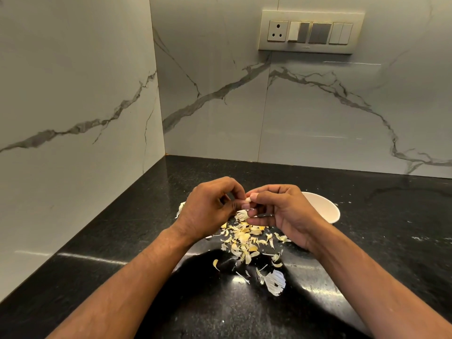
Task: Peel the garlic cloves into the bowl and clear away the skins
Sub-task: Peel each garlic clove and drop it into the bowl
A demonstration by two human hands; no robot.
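Where the black speckled countertop [102,260] runs nearest the viewer, two bare forearms reaching in from the bottom edge, angled toward each other above the glossy stone. Just beyond them, one large white papery skin [275,282] lying flat on the counter, with a few thin slivers beside it. Farther in, a loose heap of yellowish garlic skins [244,237] scattered between the wrists, spreading from under the hands toward the viewer. Above that heap, both hands held together, fingertips meeting: left hand [210,209] curled with thumb and fingers pinching, right hand [281,211] curled likewise, each clamped on the same small pale garlic clove [247,200] held in the air between them. Only a sliver of the clove visible; whether skin is partly off cannot be told. Beside the left hand on its outer side, another pale scrap of skin [180,209] on the counter. Just behind the right hand and partly hidden by it, a white bowl [325,206] resting on the counter, its contents not visible from here. Beyond the bowl, more bare dark stone up to the corner, with a few pale specks off to the right. Farthest back, white marble-look wall panels [80,89] with grey veins meeting at a corner, and high on the rear panel a switch plate [310,32] with one socket and several rocker switches.
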